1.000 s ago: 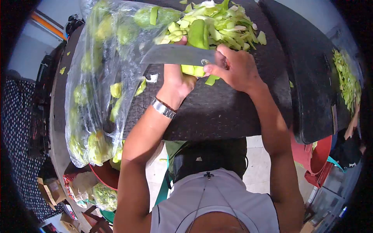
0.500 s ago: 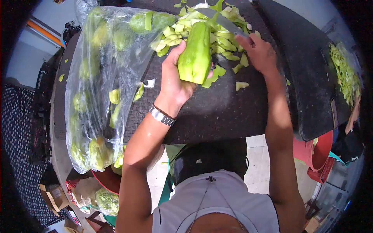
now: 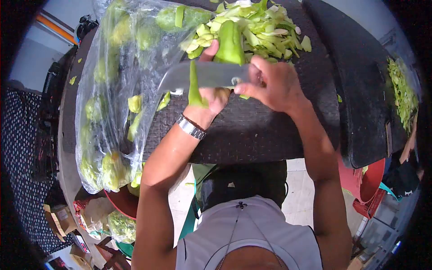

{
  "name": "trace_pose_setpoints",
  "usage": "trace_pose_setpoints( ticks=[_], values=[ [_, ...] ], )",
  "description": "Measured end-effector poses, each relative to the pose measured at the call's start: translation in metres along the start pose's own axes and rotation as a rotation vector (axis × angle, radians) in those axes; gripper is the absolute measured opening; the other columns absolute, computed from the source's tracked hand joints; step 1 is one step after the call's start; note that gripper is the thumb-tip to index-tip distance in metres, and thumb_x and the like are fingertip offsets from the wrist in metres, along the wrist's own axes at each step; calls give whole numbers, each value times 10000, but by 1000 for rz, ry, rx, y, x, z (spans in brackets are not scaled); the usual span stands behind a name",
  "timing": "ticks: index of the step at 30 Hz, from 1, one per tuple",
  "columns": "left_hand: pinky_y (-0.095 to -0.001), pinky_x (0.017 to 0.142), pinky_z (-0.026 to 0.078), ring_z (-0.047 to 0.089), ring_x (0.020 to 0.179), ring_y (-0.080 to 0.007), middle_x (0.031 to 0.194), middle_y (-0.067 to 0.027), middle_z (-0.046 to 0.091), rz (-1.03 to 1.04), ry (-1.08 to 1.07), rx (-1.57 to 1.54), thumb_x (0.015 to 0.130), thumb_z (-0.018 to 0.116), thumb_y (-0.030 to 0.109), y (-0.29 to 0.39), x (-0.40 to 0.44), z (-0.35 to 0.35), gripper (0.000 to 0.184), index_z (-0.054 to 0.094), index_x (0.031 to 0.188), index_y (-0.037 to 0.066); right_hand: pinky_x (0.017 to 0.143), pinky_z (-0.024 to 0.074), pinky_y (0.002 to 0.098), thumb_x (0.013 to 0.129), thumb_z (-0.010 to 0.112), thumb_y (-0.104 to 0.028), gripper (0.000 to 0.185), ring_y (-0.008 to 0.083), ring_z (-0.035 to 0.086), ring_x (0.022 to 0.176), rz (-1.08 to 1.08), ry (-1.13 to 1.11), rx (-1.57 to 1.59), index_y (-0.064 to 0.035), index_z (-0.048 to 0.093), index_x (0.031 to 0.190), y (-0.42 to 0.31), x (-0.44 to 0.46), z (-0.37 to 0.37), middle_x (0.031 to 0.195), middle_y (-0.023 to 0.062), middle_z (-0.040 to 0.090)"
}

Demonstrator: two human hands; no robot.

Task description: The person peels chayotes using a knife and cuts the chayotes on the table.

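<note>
My left hand [image 3: 217, 101] is wrapped round a pale green papaya [image 3: 230, 42], which points away from me over the dark textured table mat [image 3: 265, 132]. Closed on a handle, my right hand [image 3: 281, 85] holds a broad-bladed knife [image 3: 216, 72]. The blade lies crosswise over the papaya's near end and partly hides it and my left hand. A strip of green peel [image 3: 194, 87] lies across the blade, near my left wrist. Just beyond the papaya is a heap of peelings [image 3: 265, 36].
Clear plastic [image 3: 148, 72] with several green papayas covers the mat's left side. To the right stands a black board [image 3: 366, 121], with green shreds [image 3: 402, 90] at its far edge. Red tubs sit below on the right [image 3: 373, 182] and left [image 3: 121, 202].
The knife has swung from beyond the papaya back toward me and across its near end. A peel strip now lies over the blade. My left hand still holds the papaya, now moved slightly away.
</note>
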State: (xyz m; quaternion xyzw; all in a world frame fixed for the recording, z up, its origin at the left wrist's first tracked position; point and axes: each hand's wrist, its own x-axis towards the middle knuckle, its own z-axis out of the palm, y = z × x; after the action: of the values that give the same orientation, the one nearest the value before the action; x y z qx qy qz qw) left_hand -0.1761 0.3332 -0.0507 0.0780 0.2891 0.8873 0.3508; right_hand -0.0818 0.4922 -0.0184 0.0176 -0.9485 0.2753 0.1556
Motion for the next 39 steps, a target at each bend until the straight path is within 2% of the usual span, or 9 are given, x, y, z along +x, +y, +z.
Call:
trace_pose_setpoints(
  ticks=[10, 13, 17, 20, 27, 33, 36, 38, 39],
  values=[
    [-478, 764, 592, 696, 955, -398, 1151, -217, 673, -126, 193, -6, 1023, 343, 405, 8, -13, 16, 556, 570, 1285, -29, 641, 527, 432, 818, 677, -741, 684, 304, 697, 679, 53, 51, -3, -60, 664, 880, 37, 5, -15, 712, 100, 670],
    [-466, 751, 587, 693, 955, -383, 1148, -206, 675, -162, -93, -44, 1035, 376, 441, 9, -10, 6, 559, 582, 1271, -21, 662, 534, 433, 821, 675, -741, 686, 306, 703, 696, 52, 89, -51, -61, 676, 910, 45, 11, -18, 721, 96, 677],
    [-430, 694, 580, 677, 933, -352, 1139, -192, 669, -178, -12, 13, 1041, 462, 514, 10, -5, 10, 584, 571, 1294, -2, 638, 488, 369, 859, 685, -655, 581, 199, 648, 650, 160, 122, -135, -76, 648, 888, 70, 13, -27, 673, 55, 612],
    [-420, 680, 581, 671, 920, -347, 1147, -191, 665, -199, -35, -53, 1043, 465, 508, 13, -3, 8, 573, 570, 1312, 13, 673, 490, 396, 877, 652, -677, 612, 235, 652, 682, 220, 124, -204, -66, 663, 912, 72, 13, -31, 697, 89, 625],
    [-428, 745, 585, 675, 963, -328, 1170, -159, 671, -121, -48, -52, 1036, 488, 540, 13, -8, 16, 597, 564, 1367, 49, 733, 481, 446, 934, 567, -700, 672, 365, 591, 722, 535, 244, -194, -36, 665, 943, 94, 12, -43, 769, 183, 646],
    [-442, 942, 553, 675, 1081, -272, 1214, -92, 684, 49, 220, 208, 1037, 497, 535, 12, -4, 22, 559, 565, 1377, 97, 647, 472, 419, 912, 679, -607, 584, 312, 605, 656, 353, 202, 116, -26, 630, 926, 42, 8, -21, 717, 160, 636],
    [-424, 975, 542, 673, 1109, -261, 1220, -90, 684, 48, 186, 121, 1042, 480, 536, 11, -6, 11, 560, 562, 1370, 90, 683, 556, 467, 823, 712, -697, 644, 357, 730, 732, 169, 26, 45, -61, 639, 892, 3, -2, -9, 715, 108, 683],
    [-441, 1049, 518, 658, 1170, -271, 1286, -125, 665, -83, -172, -113, 1075, 428, 466, 13, 2, -21, 520, 543, 1402, 79, 651, 555, 471, 797, 750, -680, 628, 344, 721, 668, 40, 4, 43, -72, 613, 879, -12, -8, 3, 694, 73, 676],
    [-440, 1070, 505, 652, 1189, -272, 1305, -134, 659, 139, -228, 101, 1080, 419, 453, 10, -10, -7, 522, 537, 1413, 70, 636, 555, 472, 783, 769, -671, 623, 337, 716, 636, -21, -8, 44, -78, 600, 873, -15, -10, 8, 683, 56, 673]
  ],
)
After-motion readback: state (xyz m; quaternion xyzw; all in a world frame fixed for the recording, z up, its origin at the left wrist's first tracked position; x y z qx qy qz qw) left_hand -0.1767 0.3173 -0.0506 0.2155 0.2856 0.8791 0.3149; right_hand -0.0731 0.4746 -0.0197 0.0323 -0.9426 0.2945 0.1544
